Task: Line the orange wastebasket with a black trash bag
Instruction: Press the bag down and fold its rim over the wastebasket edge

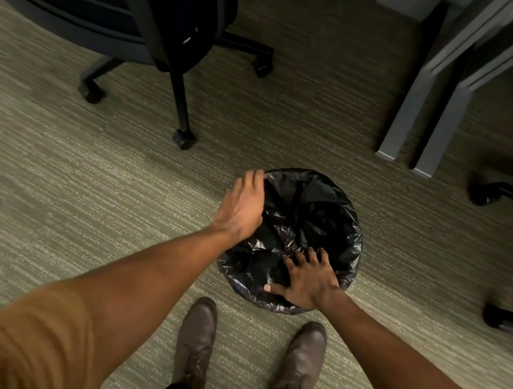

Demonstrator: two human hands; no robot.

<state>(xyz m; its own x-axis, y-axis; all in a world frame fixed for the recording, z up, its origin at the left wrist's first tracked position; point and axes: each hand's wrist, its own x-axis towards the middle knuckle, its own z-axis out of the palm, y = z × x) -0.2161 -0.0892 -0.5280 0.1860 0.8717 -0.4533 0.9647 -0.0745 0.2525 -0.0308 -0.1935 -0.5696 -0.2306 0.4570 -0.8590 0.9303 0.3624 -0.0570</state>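
A black trash bag [314,216] covers the round wastebasket on the carpet in front of my feet; the bag drapes over the whole rim, so no orange shows. My left hand [244,207] lies over the far left part of the rim, fingers curled onto the plastic. My right hand [305,277] rests flat on the near rim with fingers spread, pressing the bag's crumpled plastic. The bag sags down into the basket's middle.
A black office chair [168,38] on castors stands at the upper left, one castor [183,140] close to the basket. Grey desk legs [416,120] rise at the upper right, with another chair base [495,194] at the right edge. My brown shoes [195,341] stand below the basket.
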